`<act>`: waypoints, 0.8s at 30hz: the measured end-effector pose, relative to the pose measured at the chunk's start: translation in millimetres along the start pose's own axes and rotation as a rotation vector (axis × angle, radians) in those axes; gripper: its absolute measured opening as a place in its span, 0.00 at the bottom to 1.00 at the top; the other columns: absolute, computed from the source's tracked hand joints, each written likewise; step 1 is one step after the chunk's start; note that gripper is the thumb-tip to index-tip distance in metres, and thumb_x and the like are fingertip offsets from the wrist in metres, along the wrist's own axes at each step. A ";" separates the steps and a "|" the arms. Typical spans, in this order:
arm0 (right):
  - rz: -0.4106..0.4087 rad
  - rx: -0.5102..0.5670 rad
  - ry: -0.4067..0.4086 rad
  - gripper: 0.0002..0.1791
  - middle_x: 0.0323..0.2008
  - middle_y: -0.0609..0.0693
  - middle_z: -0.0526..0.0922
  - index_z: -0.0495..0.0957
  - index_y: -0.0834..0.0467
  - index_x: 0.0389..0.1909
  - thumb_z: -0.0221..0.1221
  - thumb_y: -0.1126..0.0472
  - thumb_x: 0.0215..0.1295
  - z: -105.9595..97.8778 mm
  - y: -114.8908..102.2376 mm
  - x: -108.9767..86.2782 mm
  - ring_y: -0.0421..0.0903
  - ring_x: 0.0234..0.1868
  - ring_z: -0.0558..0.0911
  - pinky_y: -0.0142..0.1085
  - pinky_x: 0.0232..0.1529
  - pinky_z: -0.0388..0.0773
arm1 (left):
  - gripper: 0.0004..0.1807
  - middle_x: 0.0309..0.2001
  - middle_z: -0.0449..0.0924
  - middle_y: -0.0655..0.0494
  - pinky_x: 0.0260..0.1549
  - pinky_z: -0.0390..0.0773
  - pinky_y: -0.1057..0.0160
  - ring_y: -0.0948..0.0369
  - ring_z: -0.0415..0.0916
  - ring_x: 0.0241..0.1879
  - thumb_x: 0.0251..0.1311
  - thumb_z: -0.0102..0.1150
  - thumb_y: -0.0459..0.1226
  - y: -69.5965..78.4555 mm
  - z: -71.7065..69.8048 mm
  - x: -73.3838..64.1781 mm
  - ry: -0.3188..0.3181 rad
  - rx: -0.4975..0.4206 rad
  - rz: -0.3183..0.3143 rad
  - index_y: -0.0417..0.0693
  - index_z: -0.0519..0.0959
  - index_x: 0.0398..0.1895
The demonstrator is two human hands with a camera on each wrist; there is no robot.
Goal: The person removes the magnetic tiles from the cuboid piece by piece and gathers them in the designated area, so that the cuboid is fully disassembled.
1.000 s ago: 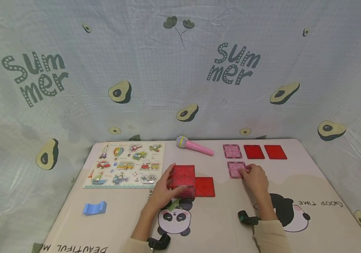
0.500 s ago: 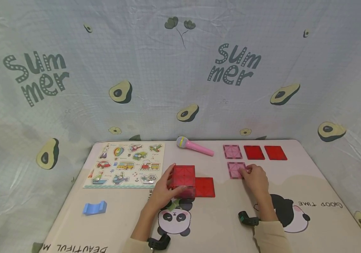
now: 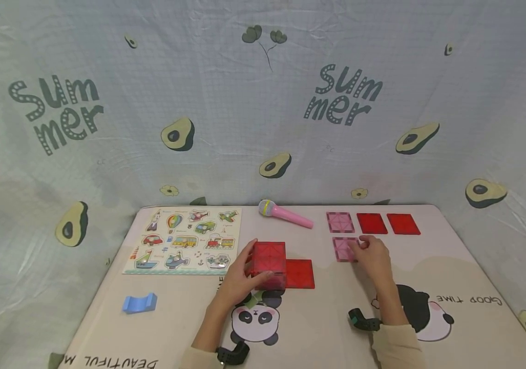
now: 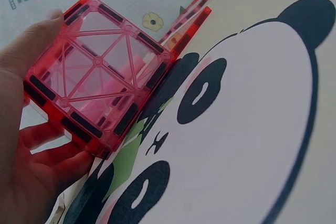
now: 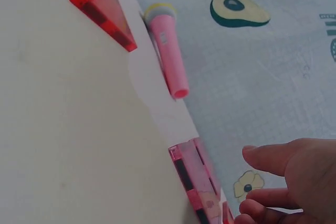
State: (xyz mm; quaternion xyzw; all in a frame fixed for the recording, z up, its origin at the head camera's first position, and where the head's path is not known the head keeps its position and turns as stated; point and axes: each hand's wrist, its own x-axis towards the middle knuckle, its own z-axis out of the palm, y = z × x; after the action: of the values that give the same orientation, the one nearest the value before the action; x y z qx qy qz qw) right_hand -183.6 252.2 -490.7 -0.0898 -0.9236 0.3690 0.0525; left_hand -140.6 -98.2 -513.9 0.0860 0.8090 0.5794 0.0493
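My left hand (image 3: 237, 282) grips a box built of red and pink magnetic tiles (image 3: 269, 256), thumb on the near side and fingers round the left. In the left wrist view the box's pink side (image 4: 97, 61) faces the camera, crossed by triangular ribs. A flat red tile (image 3: 300, 274) lies against the right of the box. Over the right edge of a pink magnetic tile (image 3: 342, 249) hovers my right hand (image 3: 375, 259). In the right wrist view its thumb and fingers (image 5: 268, 158) stand apart with nothing between them, beside the pink tile (image 5: 185, 174).
Behind lie another pink tile (image 3: 340, 222) and two red tiles (image 3: 372, 224) (image 3: 403, 224) in a row. A pink toy microphone (image 3: 290, 216) lies at the back middle. A vehicle puzzle board (image 3: 184, 270) and a blue block (image 3: 140, 303) are on the left.
My right fingers have lifted and spread from the pink tile's right edge, which they touched before. My left hand and the box stay in place; the head view shifts slightly.
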 end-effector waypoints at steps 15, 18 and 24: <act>-0.104 0.058 -0.077 0.34 0.52 0.63 0.76 0.68 0.65 0.67 0.62 0.49 0.68 3.4 -10.6 -0.7 0.56 0.49 0.78 0.34 0.43 0.85 | 0.49 0.71 0.68 0.52 0.60 0.80 0.46 0.46 0.70 0.69 0.55 0.71 0.47 -0.6 0.2 -1.8 0.010 -0.044 -0.004 0.62 0.56 0.78; -0.111 0.073 -0.097 0.35 0.52 0.63 0.76 0.68 0.65 0.67 0.63 0.49 0.67 5.4 -15.6 -2.0 0.55 0.48 0.78 0.37 0.44 0.86 | 0.49 0.71 0.69 0.51 0.60 0.80 0.46 0.46 0.71 0.68 0.55 0.71 0.46 -0.4 0.0 -1.7 0.010 -0.056 0.004 0.59 0.56 0.78; -0.140 0.103 -0.152 0.37 0.55 0.63 0.75 0.67 0.64 0.68 0.66 0.49 0.64 10.2 -19.6 -3.1 0.53 0.48 0.77 0.31 0.40 0.83 | 0.48 0.71 0.69 0.52 0.60 0.79 0.46 0.47 0.71 0.68 0.55 0.71 0.47 0.7 -0.4 -3.1 0.005 -0.047 0.005 0.61 0.56 0.78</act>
State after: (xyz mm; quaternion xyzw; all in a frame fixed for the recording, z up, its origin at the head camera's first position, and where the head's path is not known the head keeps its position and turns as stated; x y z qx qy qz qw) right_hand -184.7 230.8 -484.7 0.0059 -0.9087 0.4172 0.0125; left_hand -137.6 -99.0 -513.2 0.0855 0.7951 0.5985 0.0478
